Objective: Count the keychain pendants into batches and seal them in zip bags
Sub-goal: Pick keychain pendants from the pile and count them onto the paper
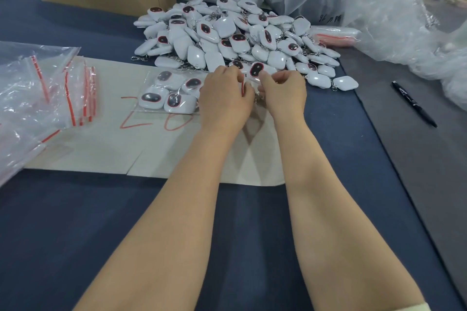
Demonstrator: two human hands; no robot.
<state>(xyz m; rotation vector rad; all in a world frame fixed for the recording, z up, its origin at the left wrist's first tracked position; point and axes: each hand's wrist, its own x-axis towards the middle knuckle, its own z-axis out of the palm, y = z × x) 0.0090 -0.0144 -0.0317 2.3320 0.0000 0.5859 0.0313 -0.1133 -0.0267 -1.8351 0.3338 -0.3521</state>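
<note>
Zip bag (168, 91), part filled, held at its mouth.
It lies on the beige sheet (101, 149) just before the pendant pile (235, 33); left hand (225, 98) and right hand (284, 92) both pinch its red-striped opening.

Bare forearms (177, 209), pale sleeve edge (422, 307)

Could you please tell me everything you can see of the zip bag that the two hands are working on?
The zip bag is clear, thin plastic with a red zip strip at its mouth. It lies flat on the beige paper sheet, mouth toward the right. At least four white pendants with dark, red-rimmed ovals show inside. The left hand and right hand pinch its mouth end; whether it is sealed cannot be told.
</note>
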